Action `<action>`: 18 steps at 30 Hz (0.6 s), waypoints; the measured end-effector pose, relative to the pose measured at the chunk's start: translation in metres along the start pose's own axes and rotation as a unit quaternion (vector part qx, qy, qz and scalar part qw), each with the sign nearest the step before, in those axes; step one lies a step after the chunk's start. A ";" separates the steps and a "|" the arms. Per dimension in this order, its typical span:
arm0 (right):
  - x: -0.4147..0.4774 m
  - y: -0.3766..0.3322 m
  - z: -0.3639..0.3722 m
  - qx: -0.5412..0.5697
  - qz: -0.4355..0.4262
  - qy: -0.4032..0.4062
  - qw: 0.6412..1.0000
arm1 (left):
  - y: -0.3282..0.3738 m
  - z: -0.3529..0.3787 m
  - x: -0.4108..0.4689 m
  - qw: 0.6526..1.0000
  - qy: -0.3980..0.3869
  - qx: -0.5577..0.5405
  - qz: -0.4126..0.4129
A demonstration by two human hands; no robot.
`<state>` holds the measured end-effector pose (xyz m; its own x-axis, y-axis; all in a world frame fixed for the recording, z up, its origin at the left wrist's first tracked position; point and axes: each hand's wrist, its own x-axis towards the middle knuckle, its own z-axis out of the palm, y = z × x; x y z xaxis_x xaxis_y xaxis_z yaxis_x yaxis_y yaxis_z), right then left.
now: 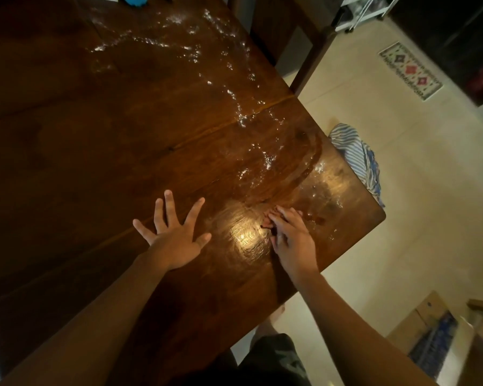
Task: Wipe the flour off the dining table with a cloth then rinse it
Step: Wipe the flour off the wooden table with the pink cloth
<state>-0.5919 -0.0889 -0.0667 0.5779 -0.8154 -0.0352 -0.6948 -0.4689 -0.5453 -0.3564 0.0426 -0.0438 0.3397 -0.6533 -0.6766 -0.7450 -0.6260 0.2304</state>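
The dark wooden dining table [101, 151] fills most of the view. White flour [243, 118] is strewn in a band from the far middle down toward the near right corner, with wet-looking smear arcs beside it. My left hand [176, 235] lies flat on the wood with its fingers spread and holds nothing. My right hand [290, 238] presses down on a small dark reddish cloth [267, 222] near the table's right corner. Only the cloth's edge shows past my fingertips; the rest is hidden under the hand.
A blue-and-white striped fabric [357, 157] hangs beyond the table's right edge. A wooden chair [310, 51] stands at the far right side. A blue object [135, 0] sits at the far edge. On the tiled floor are a patterned mat [410, 69] and a cardboard box [430, 338].
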 end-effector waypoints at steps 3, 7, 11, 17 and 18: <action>-0.003 -0.025 0.004 -0.024 -0.131 -0.089 0.987 | 0.000 -0.001 -0.001 1.000 -0.001 0.006 -0.004; -0.021 -0.005 0.002 -0.036 -0.284 -0.223 0.932 | 0.001 -0.005 -0.003 1.000 -0.018 -0.001 -0.010; -0.022 0.039 -0.034 -0.051 -0.176 -0.094 0.979 | 0.004 -0.008 -0.006 1.000 -0.024 -0.006 -0.007; -0.027 0.018 -0.024 -0.044 -0.085 -0.049 0.994 | 0.024 -0.012 -0.001 0.997 -0.050 0.017 -0.050; -0.031 0.022 -0.024 -0.039 -0.142 -0.087 0.985 | 0.030 -0.013 0.000 0.997 -0.049 0.019 -0.049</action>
<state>-0.6354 -0.0817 -0.0577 0.8135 -0.5804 -0.0383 -0.5221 -0.6996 -0.4878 -0.3714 0.0184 -0.0281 0.3559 -0.5446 -0.7594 -0.7334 -0.6664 0.1342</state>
